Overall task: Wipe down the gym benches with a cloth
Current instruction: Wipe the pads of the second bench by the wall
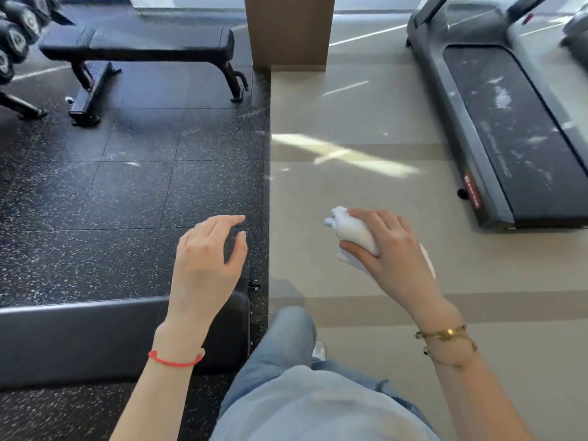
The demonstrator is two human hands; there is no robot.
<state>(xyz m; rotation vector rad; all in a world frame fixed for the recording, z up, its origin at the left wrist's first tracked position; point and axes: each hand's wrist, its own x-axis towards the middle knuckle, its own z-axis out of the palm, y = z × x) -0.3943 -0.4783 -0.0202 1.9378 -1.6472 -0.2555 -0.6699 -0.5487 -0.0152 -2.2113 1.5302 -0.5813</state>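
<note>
A black padded gym bench point(79, 338) runs across the lower left, its right end just under my left forearm. My left hand point(210, 259) hovers above that end with loosely curled fingers and holds nothing. My right hand point(391, 249) is raised over the beige floor and grips a bunched white cloth point(350, 230). A second black flat bench point(136, 43) stands at the back left on the speckled rubber floor.
A dumbbell rack point(16, 36) fills the far left corner. A brown pillar point(289, 30) stands at the top centre. A treadmill point(509, 122) lies on the beige floor at the right. My leg in jeans point(286, 351) is beside the near bench's end.
</note>
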